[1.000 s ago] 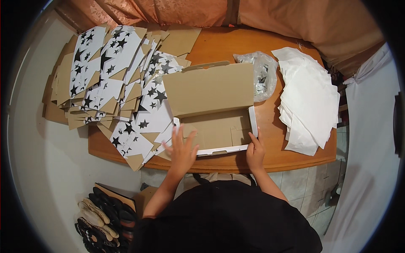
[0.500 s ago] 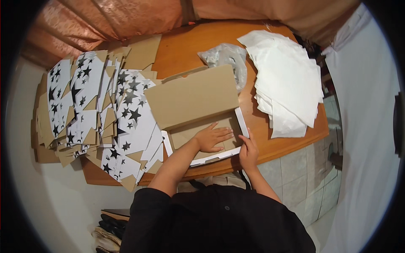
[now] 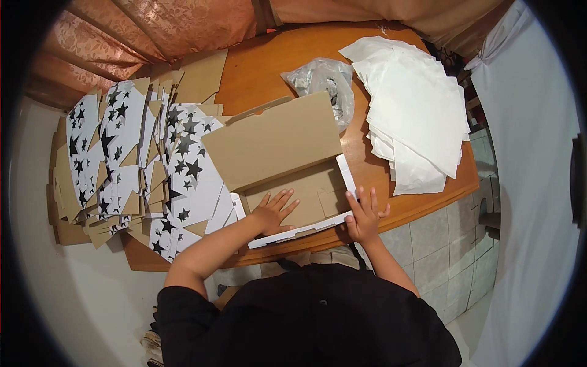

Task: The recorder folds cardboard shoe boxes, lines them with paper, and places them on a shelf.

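Observation:
In front of me a cardboard box (image 3: 299,194), white outside and plain brown inside, stands with its lid (image 3: 275,140) tipped back. Its bottom shows bare cardboard with flap seams at the right end. My left hand (image 3: 274,213) lies inside at the left end, fingers spread over the bottom. At the near right corner is my right hand (image 3: 364,215), its fingers stretched out and its palm side against the outer wall. Neither hand grips anything.
Many flat star-printed cardboard blanks (image 3: 192,168) overlap on the left of the wooden table (image 3: 257,67). Behind the box lies a clear plastic bag (image 3: 324,85). A fanned stack of white paper sheets (image 3: 416,116) covers the right side. Curtains (image 3: 183,30) hang behind.
My left hand has slid left across the box bottom, from the middle to the left end. My right hand has loosened from the right wall and spread its fingers.

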{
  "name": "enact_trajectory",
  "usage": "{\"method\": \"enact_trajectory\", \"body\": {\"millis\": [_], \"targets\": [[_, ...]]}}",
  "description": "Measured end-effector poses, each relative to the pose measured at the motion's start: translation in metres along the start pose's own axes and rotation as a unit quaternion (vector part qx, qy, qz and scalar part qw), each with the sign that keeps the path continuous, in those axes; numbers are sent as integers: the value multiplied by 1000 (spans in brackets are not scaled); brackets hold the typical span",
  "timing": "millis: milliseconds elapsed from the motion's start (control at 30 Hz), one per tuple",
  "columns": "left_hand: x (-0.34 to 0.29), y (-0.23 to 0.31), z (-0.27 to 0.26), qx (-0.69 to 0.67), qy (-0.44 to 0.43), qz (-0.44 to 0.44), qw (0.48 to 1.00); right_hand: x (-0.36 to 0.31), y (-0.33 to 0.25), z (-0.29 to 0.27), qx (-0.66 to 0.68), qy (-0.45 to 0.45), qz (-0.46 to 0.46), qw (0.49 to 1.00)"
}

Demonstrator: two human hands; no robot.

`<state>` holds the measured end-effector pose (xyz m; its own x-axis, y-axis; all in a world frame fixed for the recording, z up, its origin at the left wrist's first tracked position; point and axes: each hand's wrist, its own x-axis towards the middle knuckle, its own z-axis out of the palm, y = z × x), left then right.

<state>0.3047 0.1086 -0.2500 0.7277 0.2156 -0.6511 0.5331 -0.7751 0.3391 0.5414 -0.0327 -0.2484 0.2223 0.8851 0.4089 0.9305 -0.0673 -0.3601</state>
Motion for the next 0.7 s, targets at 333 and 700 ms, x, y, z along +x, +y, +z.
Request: {"method": "enact_trajectory", "body": {"millis": [333, 700], "targets": [[18, -4, 0, 30, -107, -50, 993, 7, 20, -5, 117, -59, -123, 984], [14, 28, -65, -94, -55, 6, 994, -1, 11, -51, 102, -72, -21, 992]]}}
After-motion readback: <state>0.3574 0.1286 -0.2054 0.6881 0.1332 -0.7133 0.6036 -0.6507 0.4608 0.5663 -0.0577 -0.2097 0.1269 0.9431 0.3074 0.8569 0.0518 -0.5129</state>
